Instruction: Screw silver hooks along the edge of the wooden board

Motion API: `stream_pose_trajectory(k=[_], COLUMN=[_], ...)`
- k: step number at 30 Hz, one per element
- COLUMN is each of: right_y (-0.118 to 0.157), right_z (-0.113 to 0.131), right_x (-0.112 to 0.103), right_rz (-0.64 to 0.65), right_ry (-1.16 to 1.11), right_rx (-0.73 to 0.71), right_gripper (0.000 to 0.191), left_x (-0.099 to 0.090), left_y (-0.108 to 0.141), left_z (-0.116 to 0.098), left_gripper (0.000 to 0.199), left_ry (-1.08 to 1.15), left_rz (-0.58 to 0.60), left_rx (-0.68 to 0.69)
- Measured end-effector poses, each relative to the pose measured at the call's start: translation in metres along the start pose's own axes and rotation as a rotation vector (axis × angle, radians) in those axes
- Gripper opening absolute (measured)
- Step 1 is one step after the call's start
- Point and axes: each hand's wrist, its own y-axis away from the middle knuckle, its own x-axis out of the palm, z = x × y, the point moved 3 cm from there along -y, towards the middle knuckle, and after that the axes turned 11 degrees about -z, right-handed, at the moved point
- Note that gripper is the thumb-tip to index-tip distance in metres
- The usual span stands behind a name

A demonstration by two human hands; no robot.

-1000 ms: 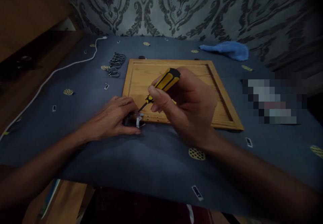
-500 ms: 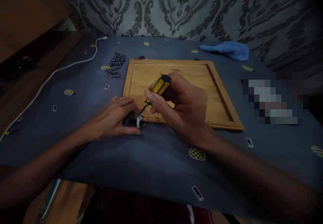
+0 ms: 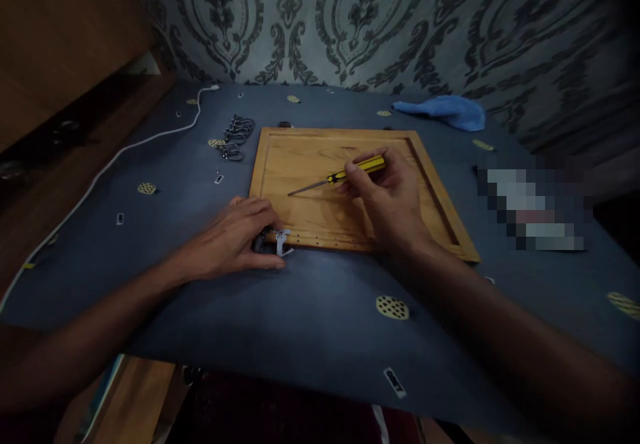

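Note:
A wooden framed board [image 3: 320,157] with a row of small holes along its near edge lies flat on the table. My left hand [image 3: 240,236] is at its near left corner, thumb and fingers closed round a small metal fitting [image 3: 281,241] on that edge; part of the fitting is hidden by the fingers. My right hand [image 3: 393,194] grips a screwdriver [image 3: 345,174] by its yellow and black handle above the board. The shaft points left, its tip apart from the fitting.
Several metal hooks or rings [image 3: 235,137] lie left of the board. A white cable [image 3: 150,132] runs along the table's left side. A blue cloth [image 3: 450,111] lies at the back right, and a blurred-out item [image 3: 530,207] is on the right. A patterned wall stands behind.
My right hand has drawn the screwdriver up and right, off the fitting, and tilted it flatter. My left hand stays at the corner. The view has shifted slightly.

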Motion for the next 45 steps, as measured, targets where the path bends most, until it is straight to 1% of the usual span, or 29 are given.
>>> stream_pose_trajectory(k=[3,5,6,7,8,10,12,14,16,18,20,25,32,36,41,45], right_y=[-0.001,0.002,0.005,0.008,0.013,0.028,0.046,0.065,0.08,0.089,0.093,0.095,0.098,0.098,0.096,0.096], right_z=[-0.007,-0.01,-0.01,-0.008,-0.005,0.007,0.022,0.034,0.041,0.042,0.04,0.031,0.027,0.025,0.027,0.028], right_x=[-0.018,-0.027,-0.029,-0.031,-0.031,-0.027,-0.019,-0.011,-0.005,-0.001,0.001,0.003,0.005,0.005,0.007,0.007], right_rz=[-0.006,0.017,0.027,0.032,0.038,0.066,0.174,0.292,0.385,0.46,0.511,0.57,0.551,0.55,0.575,0.596], right_ry=[0.213,0.314,0.348,0.376,0.398,0.417,0.365,0.307,0.317,0.348,0.38,0.406,0.428,0.431,0.448,0.452], right_rx=[-0.012,-0.016,-0.034,-0.082,-0.164,-0.41,-0.61,-0.765,-0.838,-0.851,-0.854,-0.868,-0.926,-0.918,-0.898,-0.889], right_gripper=[0.014,0.011,0.01,0.009,0.008,0.007,0.009,0.012,0.02,0.028,0.032,0.033,0.032,0.033,0.032,0.035], left_x=[0.0,0.0,0.0,0.0,0.001,0.001,0.001,0.002,0.002,0.002,0.002,0.003,0.004,0.005,0.004,0.003], left_y=[0.0,0.001,0.001,0.001,0.002,0.002,0.002,0.002,0.001,0.001,0.001,0.002,0.003,0.004,0.004,0.004], left_z=[0.0,0.001,0.001,0.001,0.001,0.001,0.001,0.001,0.002,0.002,0.002,0.002,0.003,0.003,0.001,0.0], left_gripper=[0.046,0.045,0.045,0.045,0.045,0.045,0.046,0.048,0.049,0.051,0.052,0.052,0.051,0.051,0.049,0.048], left_ry=[0.004,0.0,0.0,0.001,0.001,-0.001,-0.006,-0.011,-0.012,-0.017,-0.021,-0.027,-0.058,-0.086,-0.085,-0.067], left_rz=[0.006,0.003,-0.001,-0.003,-0.003,-0.006,-0.014,-0.027,-0.033,-0.036,-0.037,-0.055,-0.087,-0.112,-0.09,-0.074], left_rx=[0.0,0.001,0.003,0.004,0.005,0.006,0.011,0.018,0.025,0.031,0.036,0.047,0.079,0.094,0.095,0.067])
